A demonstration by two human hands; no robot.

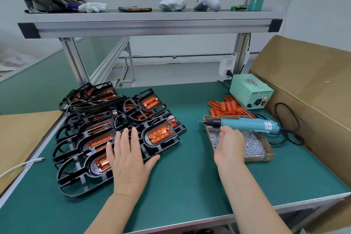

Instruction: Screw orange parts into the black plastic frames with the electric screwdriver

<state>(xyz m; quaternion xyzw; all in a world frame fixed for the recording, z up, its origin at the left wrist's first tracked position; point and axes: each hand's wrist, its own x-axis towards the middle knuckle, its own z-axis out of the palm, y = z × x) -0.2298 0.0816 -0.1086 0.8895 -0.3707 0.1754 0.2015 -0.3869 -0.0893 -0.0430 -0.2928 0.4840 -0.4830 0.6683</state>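
The screwdriver (250, 124) lies across the far end of a tray (256, 158) of screws (253, 144), right of centre on the bench, its bit pointing left and its black cord looping off to the right. The right hand (230, 146) hovers over the tray just on the near side of the tool, seen edge-on with fingers loosely extended and nothing in its grasp; whether the fingertips touch the teal body I cannot tell. Loose orange parts (229, 108) sit heaped just beyond the tray, against the front of a green power box (250, 91) whose red light glows. Across the bench to the left, the black frames (85, 138) lie in an overlapping pile, fanned toward the near edge, and several carry an orange part seated in the oval opening. The left hand (129, 159) lies flat on the right edge of that pile, fingers straight and spread, gripping nothing, its thumb out over the green mat (190, 176). A big cardboard box (303, 85) stands open along the right side. A white cable (20, 166) trails in at the left corner. Overhead runs an aluminium shelf (152, 24) with a phone (134, 9) and some white bundles on it.
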